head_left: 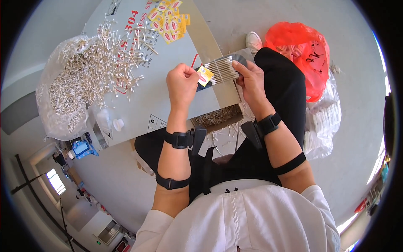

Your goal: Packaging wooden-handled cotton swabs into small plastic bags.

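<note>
Swabs (221, 70) in a flat, parallel row are gripped at their right end by our right hand (252, 80), above the table (155, 94); our left hand (180, 82) pinches a yellow card (205, 76) at the row's left end. We would do well to press lightly with the right thumb, so the row lies even, and to hold the card by its edge, square to the swabs, without bending it or crushing the cotton tips. Card and row overlap in our view, so we cannot tell whether they touch, nor whether anything wraps the swabs. Our right fingertips are partly hidden beneath the row, a dark patch (202, 87) under the card is hard to make out, and the box (230, 120) nearer us than the row is partly covered by the table.
</note>
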The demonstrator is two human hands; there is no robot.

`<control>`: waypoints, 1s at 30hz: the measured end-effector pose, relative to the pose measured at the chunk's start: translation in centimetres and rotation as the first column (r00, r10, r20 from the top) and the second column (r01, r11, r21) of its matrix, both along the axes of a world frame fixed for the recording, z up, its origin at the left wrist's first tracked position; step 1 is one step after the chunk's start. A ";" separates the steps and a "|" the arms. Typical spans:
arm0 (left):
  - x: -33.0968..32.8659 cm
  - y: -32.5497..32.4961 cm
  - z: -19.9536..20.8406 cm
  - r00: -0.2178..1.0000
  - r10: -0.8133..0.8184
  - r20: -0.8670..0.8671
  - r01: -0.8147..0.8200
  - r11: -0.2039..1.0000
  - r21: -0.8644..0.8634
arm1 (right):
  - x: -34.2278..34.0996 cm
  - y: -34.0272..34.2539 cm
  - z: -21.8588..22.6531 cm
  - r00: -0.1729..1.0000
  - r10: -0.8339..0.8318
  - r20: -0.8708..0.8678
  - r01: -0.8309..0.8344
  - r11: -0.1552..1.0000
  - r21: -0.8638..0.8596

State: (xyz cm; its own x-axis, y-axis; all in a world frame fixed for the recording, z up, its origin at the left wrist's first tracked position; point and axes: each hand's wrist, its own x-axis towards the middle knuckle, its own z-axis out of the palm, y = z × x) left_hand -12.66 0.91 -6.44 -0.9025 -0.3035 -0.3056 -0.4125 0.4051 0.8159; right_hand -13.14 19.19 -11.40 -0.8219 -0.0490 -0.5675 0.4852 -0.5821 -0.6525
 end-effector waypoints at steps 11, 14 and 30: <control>-1.1 3.0 -0.3 0.990 -0.135 -0.034 0.131 0.987 -0.097 | -0.1 0.2 0.1 1.000 -0.013 0.002 0.013 1.000 -0.004; -1.5 3.8 -0.2 0.986 -0.149 -0.076 0.137 0.979 -0.149 | -0.2 0.2 -0.2 1.000 -0.004 0.002 0.004 1.000 0.027; -0.6 4.1 -1.5 0.938 -0.252 -0.237 0.177 0.938 -0.298 | -0.4 -0.1 0.1 0.998 -0.048 0.038 0.048 0.999 0.002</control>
State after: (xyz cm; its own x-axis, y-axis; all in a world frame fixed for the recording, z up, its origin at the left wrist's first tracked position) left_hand -13.25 4.99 -7.90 -0.9913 -0.1300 0.0219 -0.0728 0.6781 0.7314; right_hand -13.58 19.08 -11.30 -0.8011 -0.0090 -0.5984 0.4810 -0.6046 -0.6349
